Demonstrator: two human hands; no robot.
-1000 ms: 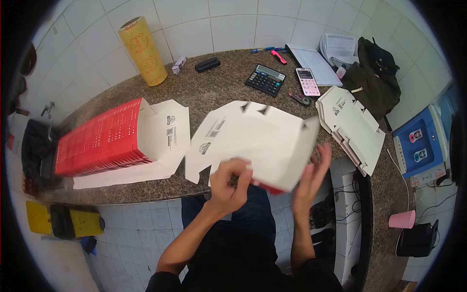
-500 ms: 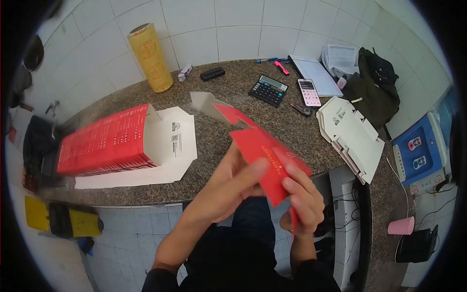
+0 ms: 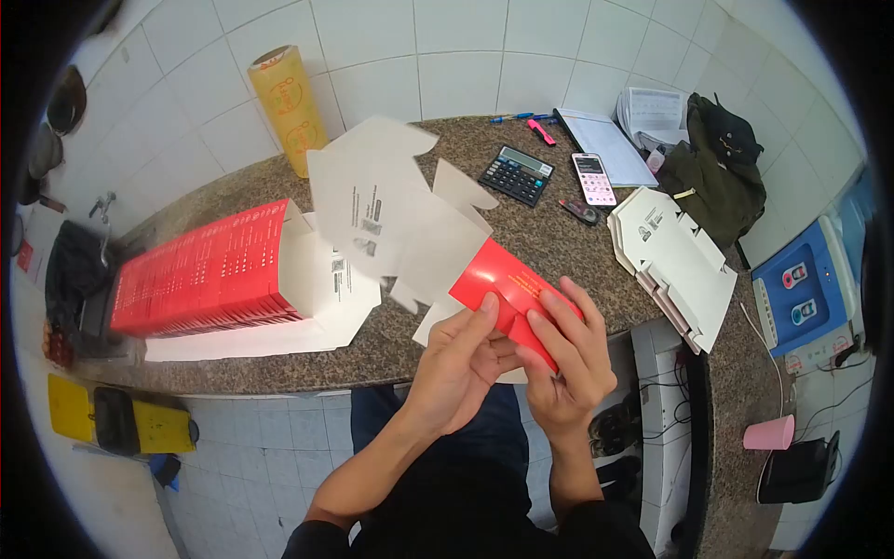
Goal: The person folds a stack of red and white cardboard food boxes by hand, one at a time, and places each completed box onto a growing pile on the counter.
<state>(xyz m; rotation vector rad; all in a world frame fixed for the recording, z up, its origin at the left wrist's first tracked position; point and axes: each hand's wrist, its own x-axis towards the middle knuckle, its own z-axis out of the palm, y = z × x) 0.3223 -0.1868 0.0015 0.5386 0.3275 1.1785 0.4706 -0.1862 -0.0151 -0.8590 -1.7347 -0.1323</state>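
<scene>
A die-cut cardboard sheet (image 3: 400, 205), white inside and red outside, is held above the front of the counter. My left hand (image 3: 459, 368) pinches a folded red part near its lower end, thumb on top. On the right side of that same red part, my right hand (image 3: 570, 359) grips its edge, some fingers raised over it. The white side of the sheet spreads up and left from my hands. Left of it lies a stack of folded red boxes (image 3: 205, 270) on a white sheet (image 3: 349, 307).
On the granite counter (image 3: 549, 252) stand a yellow film roll (image 3: 289, 112), calculator (image 3: 518, 174), phone (image 3: 593, 179) and clipboard (image 3: 605, 144). Folded white cardboard (image 3: 670, 265) lies right, near a dark bag (image 3: 717, 177), a blue box (image 3: 803, 284) and a pink cup (image 3: 768, 432).
The cardboard has turned and opened out, so its white inner side now shows to the upper left. Both hands have shifted slightly and still hold the red part.
</scene>
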